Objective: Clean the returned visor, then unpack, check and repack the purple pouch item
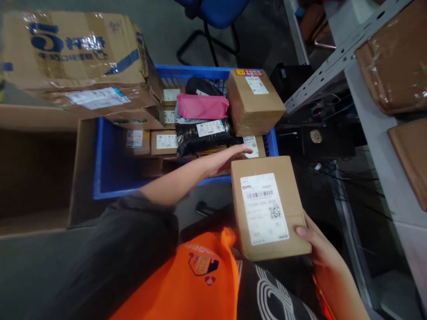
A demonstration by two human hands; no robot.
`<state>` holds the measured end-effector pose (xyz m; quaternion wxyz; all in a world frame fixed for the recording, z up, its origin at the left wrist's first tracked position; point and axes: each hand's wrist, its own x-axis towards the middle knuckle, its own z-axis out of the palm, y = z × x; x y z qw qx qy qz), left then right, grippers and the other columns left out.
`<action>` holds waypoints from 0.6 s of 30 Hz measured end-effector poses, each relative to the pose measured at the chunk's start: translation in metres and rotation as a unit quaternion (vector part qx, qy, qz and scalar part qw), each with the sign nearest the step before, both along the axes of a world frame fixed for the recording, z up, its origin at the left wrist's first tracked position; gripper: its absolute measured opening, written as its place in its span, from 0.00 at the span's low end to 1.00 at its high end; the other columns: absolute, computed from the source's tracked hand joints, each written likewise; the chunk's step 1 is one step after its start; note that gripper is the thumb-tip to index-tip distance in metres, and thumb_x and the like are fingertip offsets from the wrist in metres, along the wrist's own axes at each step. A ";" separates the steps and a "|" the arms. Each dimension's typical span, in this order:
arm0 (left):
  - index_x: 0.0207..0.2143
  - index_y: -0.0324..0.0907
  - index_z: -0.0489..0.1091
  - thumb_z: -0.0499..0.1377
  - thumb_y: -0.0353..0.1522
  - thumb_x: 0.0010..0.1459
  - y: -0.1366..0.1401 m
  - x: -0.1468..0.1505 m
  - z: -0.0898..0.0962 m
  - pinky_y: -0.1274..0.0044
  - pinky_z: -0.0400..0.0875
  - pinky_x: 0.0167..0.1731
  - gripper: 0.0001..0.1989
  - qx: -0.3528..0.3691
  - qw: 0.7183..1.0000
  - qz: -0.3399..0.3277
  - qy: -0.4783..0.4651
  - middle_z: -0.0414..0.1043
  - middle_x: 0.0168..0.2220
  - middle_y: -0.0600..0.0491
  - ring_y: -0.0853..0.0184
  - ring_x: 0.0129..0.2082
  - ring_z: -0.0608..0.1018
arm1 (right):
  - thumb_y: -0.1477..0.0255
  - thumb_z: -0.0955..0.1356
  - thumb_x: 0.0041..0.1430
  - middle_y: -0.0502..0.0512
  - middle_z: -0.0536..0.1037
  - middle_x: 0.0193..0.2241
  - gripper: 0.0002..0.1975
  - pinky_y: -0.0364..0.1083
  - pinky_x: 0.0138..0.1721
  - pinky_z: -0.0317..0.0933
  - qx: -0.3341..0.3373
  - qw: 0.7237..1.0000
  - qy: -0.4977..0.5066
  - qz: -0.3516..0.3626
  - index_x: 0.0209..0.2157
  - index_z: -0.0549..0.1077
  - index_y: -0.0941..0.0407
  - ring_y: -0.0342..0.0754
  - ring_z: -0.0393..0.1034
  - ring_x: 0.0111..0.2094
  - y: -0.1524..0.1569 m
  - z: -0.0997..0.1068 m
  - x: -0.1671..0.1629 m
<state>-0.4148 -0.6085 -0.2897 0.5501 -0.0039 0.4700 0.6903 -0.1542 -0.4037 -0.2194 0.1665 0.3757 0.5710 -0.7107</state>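
Brown cardboard box before torso, near right end of blue crate. White label on upward face: barcode, QR code, fine print too blurred to read. Label upright to wearer; longer visible edge runs crate-to-torso, slightly skewed. Right hand clamped on lower right corner. Left hand open, fingers extended by far edge; contact unclear. Large carton bears blue "5".
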 end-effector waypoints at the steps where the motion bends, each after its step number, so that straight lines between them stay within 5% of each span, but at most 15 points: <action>1: 0.51 0.42 0.75 0.64 0.51 0.52 -0.006 0.008 -0.006 0.58 0.66 0.56 0.30 0.007 0.999 0.035 0.002 0.78 0.48 0.43 0.46 0.55 0.75 | 0.56 0.75 0.48 0.59 0.77 0.54 0.42 0.58 0.52 0.69 -0.004 1.000 -0.013 -0.025 0.64 0.66 0.50 0.65 0.73 0.53 0.000 -0.004 0.002; 5: 0.61 0.43 0.66 0.70 0.55 0.41 -0.031 0.059 -0.020 0.52 0.58 0.62 0.48 0.023 0.997 0.075 0.020 0.68 0.60 0.39 0.41 0.64 0.65 | 0.51 0.74 0.43 0.62 0.81 0.46 0.37 0.62 0.51 0.70 -0.012 0.991 -0.055 -0.120 0.53 0.76 0.56 0.70 0.74 0.50 -0.001 -0.016 -0.002; 8: 0.66 0.46 0.60 0.70 0.49 0.49 -0.038 0.097 -0.015 0.57 0.51 0.68 0.45 0.114 0.992 0.022 0.041 0.56 0.69 0.44 0.47 0.70 0.55 | 0.49 0.71 0.48 0.61 0.83 0.40 0.30 0.63 0.52 0.70 -0.004 0.989 -0.055 -0.134 0.46 0.80 0.56 0.70 0.75 0.49 0.002 -0.021 -0.011; 11: 0.71 0.49 0.49 0.68 0.46 0.54 -0.034 0.112 -0.003 0.57 0.46 0.70 0.48 0.162 0.986 0.009 0.038 0.46 0.73 0.46 0.50 0.72 0.49 | 0.48 0.66 0.56 0.60 0.83 0.40 0.31 0.63 0.53 0.70 0.027 0.995 -0.023 -0.091 0.49 0.78 0.56 0.69 0.76 0.48 0.009 -0.023 -0.022; 15: 0.72 0.49 0.39 0.71 0.38 0.51 -0.027 0.102 0.009 0.55 0.48 0.69 0.56 0.177 0.982 0.040 0.058 0.48 0.72 0.44 0.49 0.71 0.52 | 0.50 0.66 0.60 0.59 0.80 0.50 0.35 0.60 0.53 0.70 0.061 0.997 0.027 -0.025 0.63 0.67 0.55 0.66 0.73 0.53 0.008 -0.025 -0.047; 18: 0.70 0.50 0.48 0.72 0.35 0.47 -0.030 0.085 0.002 0.55 0.60 0.64 0.53 0.160 0.981 0.109 0.017 0.58 0.68 0.44 0.47 0.67 0.62 | 0.48 0.66 0.61 0.57 0.72 0.59 0.37 0.58 0.56 0.68 0.050 0.995 0.085 0.002 0.66 0.61 0.50 0.63 0.68 0.59 0.000 -0.029 -0.076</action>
